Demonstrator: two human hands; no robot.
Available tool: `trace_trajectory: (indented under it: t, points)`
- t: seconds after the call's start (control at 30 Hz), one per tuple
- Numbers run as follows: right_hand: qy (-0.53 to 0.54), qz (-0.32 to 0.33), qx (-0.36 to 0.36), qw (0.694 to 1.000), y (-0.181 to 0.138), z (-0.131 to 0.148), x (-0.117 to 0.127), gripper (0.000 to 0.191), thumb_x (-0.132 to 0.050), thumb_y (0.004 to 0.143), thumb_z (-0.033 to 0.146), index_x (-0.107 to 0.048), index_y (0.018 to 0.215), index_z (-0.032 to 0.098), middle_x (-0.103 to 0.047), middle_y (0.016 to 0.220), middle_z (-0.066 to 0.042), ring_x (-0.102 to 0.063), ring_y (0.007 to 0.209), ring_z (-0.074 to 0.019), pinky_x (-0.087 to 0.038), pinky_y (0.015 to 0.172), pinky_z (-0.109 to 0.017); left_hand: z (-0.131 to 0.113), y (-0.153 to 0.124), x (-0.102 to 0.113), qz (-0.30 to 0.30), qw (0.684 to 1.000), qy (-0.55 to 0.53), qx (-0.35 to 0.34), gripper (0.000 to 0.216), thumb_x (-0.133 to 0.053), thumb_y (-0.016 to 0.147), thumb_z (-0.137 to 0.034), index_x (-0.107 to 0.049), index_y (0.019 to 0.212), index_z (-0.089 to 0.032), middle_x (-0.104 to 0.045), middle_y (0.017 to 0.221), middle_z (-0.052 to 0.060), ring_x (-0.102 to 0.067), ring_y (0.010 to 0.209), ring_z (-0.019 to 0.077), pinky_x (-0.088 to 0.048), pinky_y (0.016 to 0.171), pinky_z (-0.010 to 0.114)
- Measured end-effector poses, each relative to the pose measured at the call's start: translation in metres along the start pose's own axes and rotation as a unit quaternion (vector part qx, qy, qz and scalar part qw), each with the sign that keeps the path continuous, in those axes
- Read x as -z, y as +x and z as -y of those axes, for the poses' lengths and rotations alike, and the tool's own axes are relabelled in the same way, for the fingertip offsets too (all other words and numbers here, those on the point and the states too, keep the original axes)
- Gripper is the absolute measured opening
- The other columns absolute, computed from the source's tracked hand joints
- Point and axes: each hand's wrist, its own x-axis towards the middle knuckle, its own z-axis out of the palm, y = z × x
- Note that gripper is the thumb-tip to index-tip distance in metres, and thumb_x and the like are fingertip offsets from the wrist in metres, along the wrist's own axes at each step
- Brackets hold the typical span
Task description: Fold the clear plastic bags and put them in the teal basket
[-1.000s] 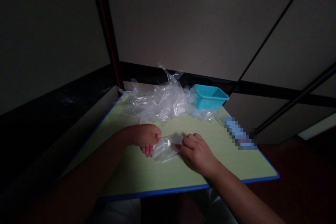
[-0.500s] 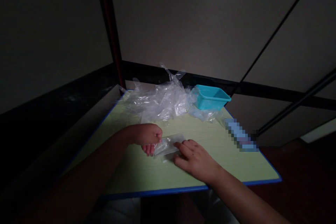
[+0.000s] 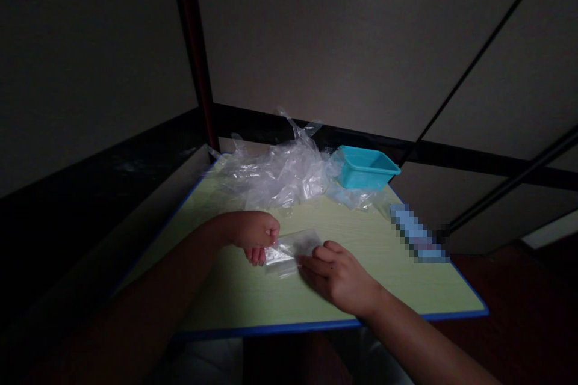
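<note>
A small clear plastic bag [image 3: 289, 251] lies nearly flat just above or on the light green table, between my two hands. My left hand [image 3: 259, 236] is closed, with thumb and finger pinching the bag's left edge; its other fingers curl underneath. At the bag's right side, my right hand [image 3: 338, 274] is closed too, its thumb and index finger together on the near edge and its other fingers bent. Beyond my hands spreads a heap of crumpled clear plastic bags [image 3: 289, 174].
A turquoise plastic basket [image 3: 365, 177] stands at the far right of the table [image 3: 226, 307], with clear plastic beside and in front of it. A blurred-out bluish object [image 3: 418, 233] lies by the right edge. Dark panelled walls [image 3: 316, 42] rise behind.
My right thumb and index finger, apart before, have come together on the bag's near edge. The bag now lies straighter. My left hand keeps its pinch.
</note>
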Motion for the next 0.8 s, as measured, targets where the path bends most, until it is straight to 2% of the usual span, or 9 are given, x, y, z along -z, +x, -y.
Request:
trace_trajectory:
  t: [0.13,0.27,0.37,0.43,0.53,0.63,0.8]
  points:
    - [-0.024,0.019,0.023,0.999,-0.001,-0.001,0.000,0.018,-0.044,0.091,0.021,-0.059,0.098,0.015,-0.065,0.086,-0.003,-0.049,0.075,-0.0136,-0.033,0.064,-0.032,0.000,-0.002,0.002,-0.007,1.000,0.008,-0.008,0.010,-0.051,0.068,-0.025,-0.043,0.067,-0.018,-0.055,0.048,-0.004,-0.056,0.047,0.0118,-0.044,0.047,0.021]
    - [-0.055,0.015,0.067,0.996,0.001,-0.002,0.003,0.016,-0.045,0.090,0.020,-0.061,0.090,0.016,-0.065,0.099,-0.003,-0.049,0.079,-0.0139,-0.032,0.065,-0.032,0.001,-0.005,0.005,-0.021,0.999,0.021,-0.016,0.017,-0.055,0.064,-0.030,-0.042,0.064,-0.019,-0.047,0.044,-0.007,-0.051,0.042,0.0107,-0.042,0.043,0.020]
    - [-0.061,0.011,0.074,0.995,0.001,-0.002,0.003,0.017,-0.045,0.090,0.019,-0.061,0.088,0.017,-0.064,0.103,-0.003,-0.049,0.082,-0.0143,-0.033,0.069,-0.033,0.000,-0.006,0.005,-0.022,0.999,0.035,-0.016,0.021,-0.058,0.061,-0.032,-0.042,0.065,-0.019,-0.047,0.047,-0.007,-0.049,0.041,0.0103,-0.041,0.040,0.021]
    - [-0.050,0.004,0.063,0.997,0.000,-0.002,0.002,0.017,-0.045,0.090,0.018,-0.061,0.089,0.016,-0.063,0.104,-0.004,-0.049,0.083,-0.0142,-0.034,0.070,-0.033,-0.001,-0.006,0.004,-0.032,0.998,0.047,-0.012,0.025,-0.060,0.060,-0.036,-0.043,0.067,-0.019,-0.048,0.051,-0.007,-0.050,0.042,0.0104,-0.042,0.040,0.021]
    - [-0.016,0.004,0.045,0.999,-0.001,-0.003,0.003,0.017,-0.045,0.089,0.016,-0.062,0.093,0.015,-0.063,0.107,-0.006,-0.050,0.082,-0.0143,-0.035,0.070,-0.033,-0.003,-0.005,0.001,-0.061,0.996,0.060,0.007,0.026,-0.053,0.068,-0.043,-0.043,0.075,-0.020,-0.049,0.055,-0.006,-0.051,0.043,0.0107,-0.043,0.040,0.021]
    - [0.020,0.008,0.045,0.999,-0.002,-0.004,0.007,0.022,-0.048,0.086,0.026,-0.061,0.099,0.014,-0.061,0.110,-0.008,-0.051,0.087,-0.0176,-0.036,0.071,-0.036,-0.003,-0.003,-0.001,-0.085,0.994,0.070,0.018,0.023,-0.046,0.074,-0.042,-0.041,0.079,-0.020,-0.049,0.056,-0.006,-0.051,0.041,0.0102,-0.044,0.040,0.021]
    - [0.059,0.019,0.052,0.997,-0.002,-0.005,0.013,0.035,-0.048,0.084,0.035,-0.059,0.109,0.012,-0.060,0.112,-0.010,-0.050,0.090,-0.0202,-0.036,0.074,-0.038,-0.002,-0.001,-0.002,-0.096,0.991,0.089,0.000,0.022,-0.054,0.069,-0.038,-0.043,0.072,-0.019,-0.051,0.060,-0.005,-0.053,0.041,0.0105,-0.042,0.038,0.020]
